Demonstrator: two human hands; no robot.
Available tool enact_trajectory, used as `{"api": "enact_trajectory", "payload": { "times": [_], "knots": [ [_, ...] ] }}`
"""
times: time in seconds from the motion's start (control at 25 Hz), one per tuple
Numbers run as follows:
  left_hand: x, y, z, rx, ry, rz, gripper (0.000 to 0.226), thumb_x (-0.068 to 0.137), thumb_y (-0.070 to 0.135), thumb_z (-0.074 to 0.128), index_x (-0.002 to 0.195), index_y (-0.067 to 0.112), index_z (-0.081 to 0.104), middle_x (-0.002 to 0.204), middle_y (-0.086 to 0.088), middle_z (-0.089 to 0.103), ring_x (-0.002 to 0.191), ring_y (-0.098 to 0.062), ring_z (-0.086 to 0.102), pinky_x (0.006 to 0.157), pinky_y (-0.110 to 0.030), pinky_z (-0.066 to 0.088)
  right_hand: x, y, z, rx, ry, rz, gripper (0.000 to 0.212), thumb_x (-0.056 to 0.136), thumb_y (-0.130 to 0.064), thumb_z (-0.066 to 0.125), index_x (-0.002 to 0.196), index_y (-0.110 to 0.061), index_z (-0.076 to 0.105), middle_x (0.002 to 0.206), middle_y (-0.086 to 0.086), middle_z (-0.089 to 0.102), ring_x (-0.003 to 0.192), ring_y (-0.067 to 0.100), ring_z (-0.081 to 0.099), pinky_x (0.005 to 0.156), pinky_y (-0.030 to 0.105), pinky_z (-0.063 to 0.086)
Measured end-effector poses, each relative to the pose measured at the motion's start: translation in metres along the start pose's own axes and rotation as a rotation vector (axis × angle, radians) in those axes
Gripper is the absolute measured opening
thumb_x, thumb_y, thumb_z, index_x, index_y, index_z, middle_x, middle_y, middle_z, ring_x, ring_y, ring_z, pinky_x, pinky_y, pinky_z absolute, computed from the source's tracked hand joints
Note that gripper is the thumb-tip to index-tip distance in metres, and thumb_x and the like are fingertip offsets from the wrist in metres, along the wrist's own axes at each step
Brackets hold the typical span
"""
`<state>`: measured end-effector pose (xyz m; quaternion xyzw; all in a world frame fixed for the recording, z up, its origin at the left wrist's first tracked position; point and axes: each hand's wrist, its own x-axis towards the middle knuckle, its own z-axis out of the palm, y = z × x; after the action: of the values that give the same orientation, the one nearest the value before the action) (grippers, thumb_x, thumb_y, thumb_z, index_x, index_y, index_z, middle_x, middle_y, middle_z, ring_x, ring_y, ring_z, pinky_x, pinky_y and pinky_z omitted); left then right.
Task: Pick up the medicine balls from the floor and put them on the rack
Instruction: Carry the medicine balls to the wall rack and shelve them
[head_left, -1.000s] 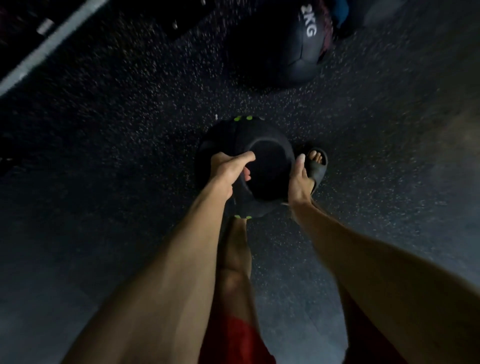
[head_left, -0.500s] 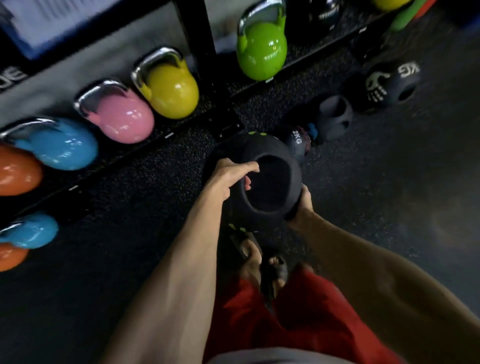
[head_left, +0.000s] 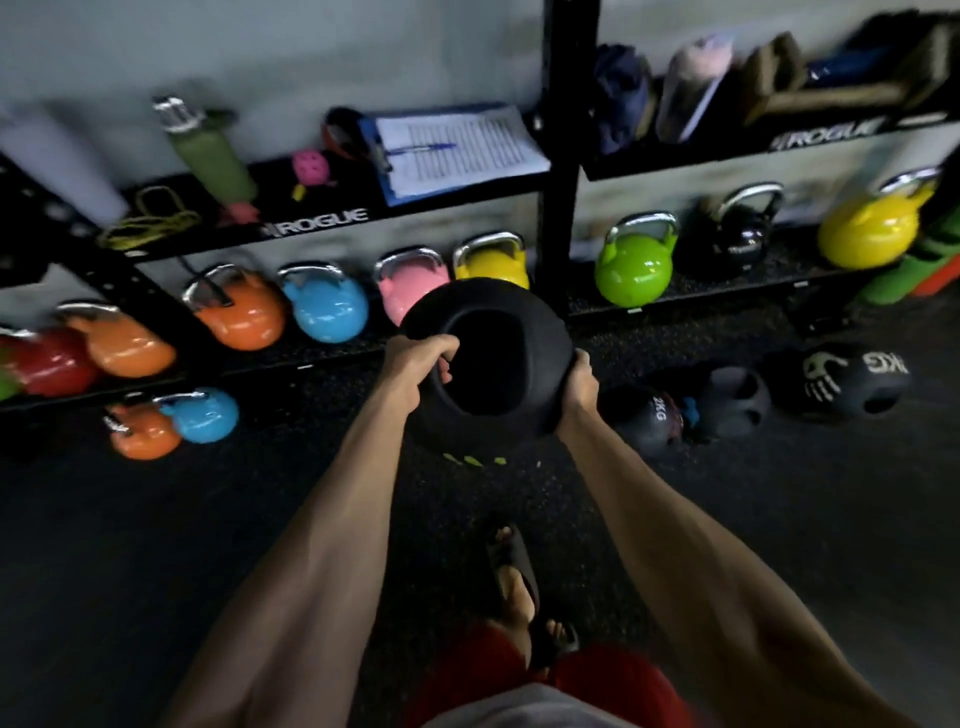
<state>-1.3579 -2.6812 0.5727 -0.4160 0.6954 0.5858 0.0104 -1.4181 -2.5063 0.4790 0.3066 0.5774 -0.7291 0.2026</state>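
**A:** Where's the medicine ball (head_left: 488, 374)?

**B:** In the air, clear of the floor (head_left: 156, 545), held out in front of the rack (head_left: 558, 156). It hides part of the pink kettlebell (head_left: 402, 286) and the yellow kettlebell (head_left: 491, 265) on the bottom shelf. It's black, with a deep grip cut-out facing the camera.

**A:** And the hands?

**B:** The left hand (head_left: 415, 364) has its fingers curled into that cut-out, round the ball's left rim. The right hand (head_left: 579, 387) grasps the lower right side. Its thumb lies on the front and its fingers are hidden behind.

**A:** Any other balls?

**B:** Three lie on the floor near the foot of the rack, right of the held one. The small dark ball (head_left: 641, 418) reads "2KG". A grey ball (head_left: 732, 400) with grip holes lies just beside it. The black ball (head_left: 841, 384) carries a white skeleton-hand print and "KG" (the digit is too blurred to read).

**A:** Any other writing?

**B:** "ROGUE" in white on the front edge of the upper shelf, left of the upright (head_left: 317, 221), and again on the right-hand bay (head_left: 826, 135). A clipboard (head_left: 452, 150) on that upper shelf holds a printed sheet with a blue pen across it, but the text is illegible. At the shelf's left end there's a green bottle (head_left: 208, 150).
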Motion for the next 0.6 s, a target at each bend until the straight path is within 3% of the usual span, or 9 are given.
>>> {"api": "enact_trajectory", "payload": {
  "times": [0.12,0.24,0.28,0.36,0.44,0.6],
  "knots": [
    [-0.026,0.009,-0.061,-0.172,0.101,0.052,0.014,0.076,0.001,0.064,0.063,0.006,0.061,0.037,0.002,0.049,0.038,-0.012,0.047,0.041,-0.019,0.043,-0.035,-0.019,0.045,-0.151,-0.083,-0.140,0.067,0.091,-0.055,0.050,0.129,-0.001,0.064,0.124,0.014,0.067,0.115,0.034,0.062,0.100,0.044,0.050],
    [-0.055,0.021,-0.124,-0.294,0.191,0.111,0.014,0.075,0.002,0.062,0.063,0.009,0.060,0.040,0.001,0.048,0.039,-0.013,0.045,0.042,-0.019,0.041,-0.091,-0.038,0.098,-0.236,-0.207,-0.299,0.048,0.095,-0.052,0.049,0.101,-0.010,0.071,0.101,0.010,0.069,0.107,0.030,0.062,0.101,0.048,0.049],
    [-0.064,0.026,-0.148,-0.337,0.220,0.130,0.015,0.075,0.002,0.062,0.062,0.010,0.059,0.040,0.001,0.047,0.038,-0.013,0.044,0.044,-0.020,0.041,-0.117,-0.046,0.117,-0.279,-0.244,-0.359,0.045,0.099,-0.048,0.047,0.098,-0.010,0.071,0.101,0.011,0.070,0.106,0.030,0.061,0.092,0.049,0.045],
    [-0.079,0.033,-0.195,-0.425,0.283,0.177,0.016,0.073,0.002,0.062,0.060,0.011,0.058,0.042,0.001,0.047,0.039,-0.014,0.043,0.046,-0.022,0.040,-0.162,-0.058,0.151,-0.376,-0.313,-0.459,0.057,0.106,-0.045,0.036,0.115,-0.001,0.070,0.121,0.021,0.068,0.118,0.034,0.059,0.094,0.039,0.043],
    [-0.092,0.039,-0.243,-0.495,0.331,0.224,0.018,0.073,0.002,0.061,0.058,0.012,0.057,0.042,0.000,0.045,0.039,-0.014,0.041,0.047,-0.022,0.040,-0.198,-0.062,0.186,-0.400,-0.399,-0.539,0.062,0.107,-0.047,0.031,0.124,0.002,0.065,0.132,0.026,0.062,0.124,0.038,0.056,0.102,0.041,0.042],
    [-0.114,0.047,-0.332,-0.575,0.407,0.292,0.020,0.074,0.001,0.059,0.057,0.012,0.054,0.044,0.000,0.042,0.037,-0.013,0.039,0.045,-0.020,0.038,-0.270,-0.058,0.257,-0.349,-0.478,-0.600,0.062,0.102,-0.050,0.042,0.120,0.004,0.066,0.121,0.021,0.065,0.112,0.033,0.059,0.097,0.043,0.044]
  ]
}}
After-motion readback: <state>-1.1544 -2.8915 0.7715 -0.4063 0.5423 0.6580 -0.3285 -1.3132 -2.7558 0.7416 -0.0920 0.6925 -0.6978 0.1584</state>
